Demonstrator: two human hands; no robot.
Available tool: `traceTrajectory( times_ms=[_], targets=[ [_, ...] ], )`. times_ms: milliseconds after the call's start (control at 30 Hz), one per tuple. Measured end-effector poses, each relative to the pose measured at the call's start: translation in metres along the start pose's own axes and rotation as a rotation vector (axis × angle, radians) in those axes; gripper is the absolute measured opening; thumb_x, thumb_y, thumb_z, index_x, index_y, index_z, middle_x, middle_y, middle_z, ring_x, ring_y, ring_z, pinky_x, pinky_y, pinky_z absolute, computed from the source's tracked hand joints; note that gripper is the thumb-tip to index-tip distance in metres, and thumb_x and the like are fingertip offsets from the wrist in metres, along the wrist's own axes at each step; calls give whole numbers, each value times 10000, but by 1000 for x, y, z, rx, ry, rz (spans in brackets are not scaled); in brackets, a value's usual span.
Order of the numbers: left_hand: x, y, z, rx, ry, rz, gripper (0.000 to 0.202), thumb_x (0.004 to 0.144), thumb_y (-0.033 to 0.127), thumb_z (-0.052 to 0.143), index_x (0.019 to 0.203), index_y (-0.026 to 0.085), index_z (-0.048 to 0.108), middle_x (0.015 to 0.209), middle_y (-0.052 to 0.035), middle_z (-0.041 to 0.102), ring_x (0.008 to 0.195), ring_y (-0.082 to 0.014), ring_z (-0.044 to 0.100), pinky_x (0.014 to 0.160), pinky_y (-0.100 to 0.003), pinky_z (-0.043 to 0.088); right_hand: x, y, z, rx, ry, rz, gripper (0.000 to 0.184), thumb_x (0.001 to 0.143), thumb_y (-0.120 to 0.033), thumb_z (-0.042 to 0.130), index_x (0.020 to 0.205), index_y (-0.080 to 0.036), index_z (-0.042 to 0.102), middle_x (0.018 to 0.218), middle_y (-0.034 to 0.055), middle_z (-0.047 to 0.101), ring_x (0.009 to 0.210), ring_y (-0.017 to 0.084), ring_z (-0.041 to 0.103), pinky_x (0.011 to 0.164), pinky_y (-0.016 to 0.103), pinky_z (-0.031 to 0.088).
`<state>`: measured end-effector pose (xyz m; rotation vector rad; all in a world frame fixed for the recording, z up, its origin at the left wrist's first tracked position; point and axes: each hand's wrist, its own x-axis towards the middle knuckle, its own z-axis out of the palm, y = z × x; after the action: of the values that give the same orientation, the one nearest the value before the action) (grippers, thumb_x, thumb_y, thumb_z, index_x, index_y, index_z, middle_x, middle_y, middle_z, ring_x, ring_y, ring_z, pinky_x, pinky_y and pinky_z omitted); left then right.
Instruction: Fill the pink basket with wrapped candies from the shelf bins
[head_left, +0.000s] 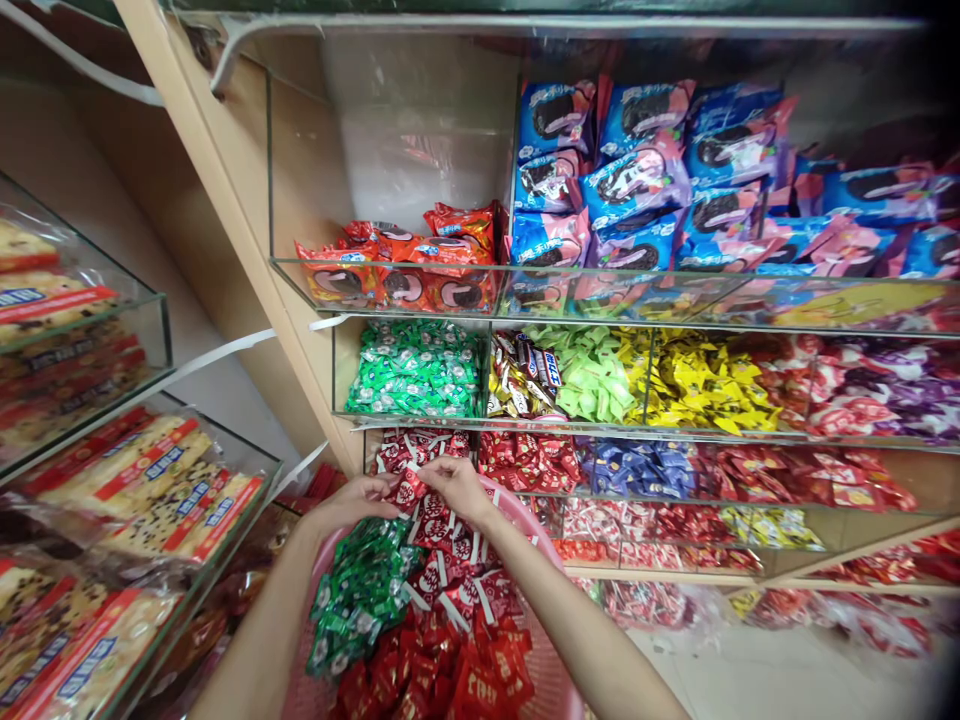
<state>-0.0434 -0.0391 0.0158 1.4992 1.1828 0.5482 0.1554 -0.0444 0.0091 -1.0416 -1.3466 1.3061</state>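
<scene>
Between my two hands is a red-and-white wrapped candy (409,488), held over the far side of a pink plastic basket (546,535). The fingertips of my left hand (358,498) pinch its left side. On its right edge, my right hand (459,490) has thumb and fingers closed. Below them the basket holds green wrapped candies (361,590) on the left, more red-and-white candies (469,590) on the right, and plain red packets (442,670) nearest me. Just beyond my hands, a shelf bin holds similar red-and-white candies (401,447).
Glass-fronted bins ahead hold green candies (416,370), yellow candies (697,385) and blue candies (645,468). Above them stand blue cookie packs (634,180) and red cookie packs (435,270). Packaged pastries (150,480) fill glass shelves at left, beside a wooden post (247,230).
</scene>
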Motion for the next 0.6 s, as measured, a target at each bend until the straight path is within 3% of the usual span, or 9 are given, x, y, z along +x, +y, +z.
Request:
traceTrajectory(
  times_ms=[133,233,500,600],
  targets=[
    [-2,4,-1,8,-16,-10,273,506,358,777,509,183,568,937,-48,669,1122,-294,472,913,-327,346,-2,-1,-4,89,-7,134,301,603,-452,691,669,-161,660,455,-58,476,404,62,343,411,208,269],
    [-3,5,-1,20,-16,-5,233,525,362,760,562,177,624,900,-46,674,1075,-292,500,883,-324,361,-4,-3,-7,139,-20,172,326,573,-457,710,677,-152,662,423,-68,453,376,50,307,384,203,222],
    [-3,1,-1,36,-35,21,211,591,371,719,624,169,670,889,-56,663,1017,-277,521,838,-305,363,-7,-19,-26,-79,-141,37,345,593,-484,701,637,-143,666,503,-36,520,452,65,377,449,207,286],
    [-3,1,-1,-1,-48,36,224,623,387,698,682,173,672,827,-32,653,860,-231,559,745,-286,372,-9,-27,-39,-78,-143,52,350,636,-497,668,673,-150,650,493,-51,489,406,57,344,417,203,265]
  ],
)
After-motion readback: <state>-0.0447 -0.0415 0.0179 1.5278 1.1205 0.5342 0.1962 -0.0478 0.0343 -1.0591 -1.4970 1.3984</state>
